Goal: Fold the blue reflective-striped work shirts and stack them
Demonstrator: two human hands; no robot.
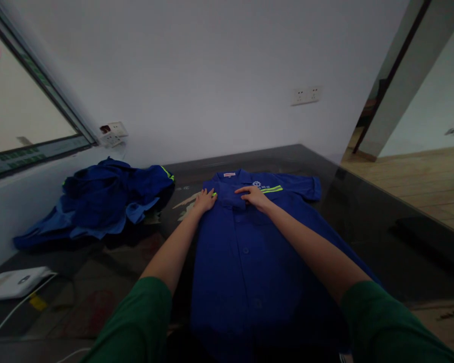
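A blue short-sleeved work shirt (pixel 245 262) lies front up on the dark table, its collar toward the wall and buttons down the middle. Its left-hand side is folded in, and that sleeve (pixel 229 194) lies across the chest below the collar. My left hand (pixel 206 200) rests on the folded edge at the shoulder with its fingers spread. At the sleeve's cuff, my right hand (pixel 254 197) holds the cloth between thumb and fingers. The other sleeve (pixel 304 187) stretches out to the right, beyond a yellow-green stripe and a white logo.
A heap of blue clothes (pixel 102 196) lies at the table's left, against the wall. Nearer me on that side is a white device (pixel 17 283) with a cable. A dark flat object (pixel 431 247) lies at the right. The glossy table (pixel 287 159) meets the wall behind.
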